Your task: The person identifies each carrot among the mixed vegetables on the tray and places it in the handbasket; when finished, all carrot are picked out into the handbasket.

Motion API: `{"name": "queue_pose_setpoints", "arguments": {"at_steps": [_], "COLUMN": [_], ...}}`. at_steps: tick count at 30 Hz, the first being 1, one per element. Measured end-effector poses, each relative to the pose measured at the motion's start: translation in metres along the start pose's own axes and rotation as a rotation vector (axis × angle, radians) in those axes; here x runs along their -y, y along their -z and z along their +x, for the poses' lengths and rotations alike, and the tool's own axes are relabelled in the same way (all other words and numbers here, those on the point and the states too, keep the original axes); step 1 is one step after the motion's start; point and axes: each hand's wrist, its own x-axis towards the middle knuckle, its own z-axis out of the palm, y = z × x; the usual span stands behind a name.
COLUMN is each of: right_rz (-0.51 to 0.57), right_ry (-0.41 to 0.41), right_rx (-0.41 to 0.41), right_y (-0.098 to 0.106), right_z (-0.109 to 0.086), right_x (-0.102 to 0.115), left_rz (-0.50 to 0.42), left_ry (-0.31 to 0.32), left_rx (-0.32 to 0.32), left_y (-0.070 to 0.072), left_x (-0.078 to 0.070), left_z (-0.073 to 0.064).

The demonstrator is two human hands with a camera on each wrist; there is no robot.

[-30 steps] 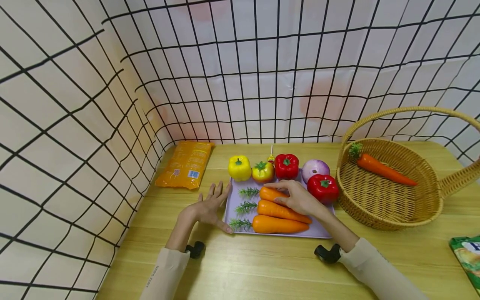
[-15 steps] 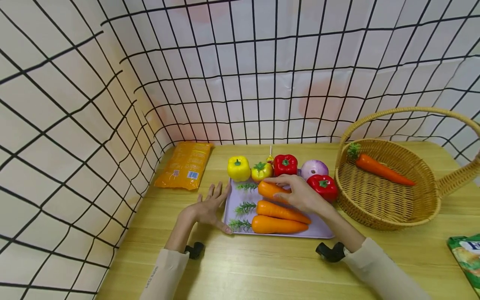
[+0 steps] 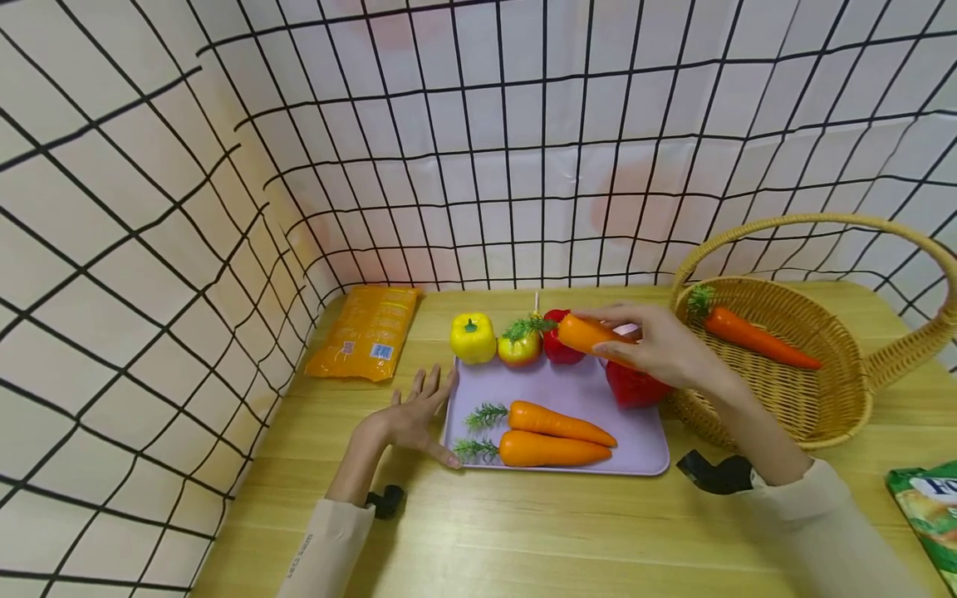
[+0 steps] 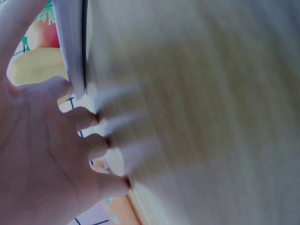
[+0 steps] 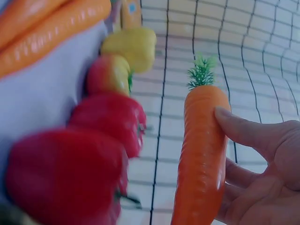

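My right hand point(image 3: 661, 340) grips a carrot point(image 5: 201, 154) with a green leafy top, lifted above the far right of the tray; thumb and fingers pinch its sides. Two more carrots point(image 3: 561, 422) lie side by side on the lilac tray point(image 3: 635, 461). With fingers spread, my left hand point(image 3: 411, 422) rests at the tray's left edge, fingertips on the tabletop and thumb by the near left corner. Along the tray's far side sit a yellow bell pepper point(image 3: 473, 338), a red-and-yellow tomato-like fruit point(image 3: 519, 349) and two red peppers point(image 3: 635, 386). The purple onion is mostly hidden behind the right hand.
A wicker basket point(image 3: 852, 423) with a tall handle stands to the right, one carrot point(image 3: 763, 336) inside. An orange packet point(image 3: 366, 332) lies at the back left, and a green packet point(image 3: 930, 507) at the right edge. Gridded cloth walls border the table.
My right hand has picked the farthest carrot up off the tray and carried it up and to the right, over the red peppers. The left hand stays in place.
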Motion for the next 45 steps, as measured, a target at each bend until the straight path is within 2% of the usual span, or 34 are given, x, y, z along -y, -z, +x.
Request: {"name": "queue_pose_setpoints", "arguments": {"at_steps": [9, 16, 20, 26, 31, 35, 39, 43, 45], "right_rz": [-0.061, -0.086, -0.139, -0.214, -0.276, -0.257, -0.201, -0.138, -0.133], "right_ry": [-0.067, -0.168, -0.22, -0.201, -0.206, -0.235, -0.346, -0.442, -0.458], "right_rx": [-0.02, -0.002, -0.002, -0.027, -0.003, 0.002, -0.004, -0.049, -0.095], "right_y": [0.042, 0.07, 0.086, 0.107, 0.118, 0.123, 0.128, 0.132, 0.132], "right_z": [-0.019, -0.033, -0.04, -0.049, -0.055, -0.057, -0.059, -0.058, -0.057], "right_x": [-0.027, -0.054, -0.071, -0.096, -0.113, -0.123, -0.134, -0.141, -0.143], "left_rz": [0.005, 0.004, 0.01, 0.009, 0.0, -0.005, -0.005, -0.003, -0.002], "left_ry": [0.001, 0.003, 0.006, 0.009, 0.01, 0.01, 0.0, -0.007, -0.008], "left_rx": [-0.003, -0.003, -0.001, -0.001, 0.005, 0.01, 0.005, -0.001, -0.003], "left_y": [0.0, 0.0, 0.0, 0.0, 0.0, 0.0, 0.0, 0.0, -0.001], "left_x": [0.003, 0.002, 0.002, 0.002, 0.002, 0.002, 0.001, 0.001, 0.001], "left_z": [0.0, -0.001, -0.001, -0.001, -0.002, -0.002, -0.002, 0.0, 0.001]}}
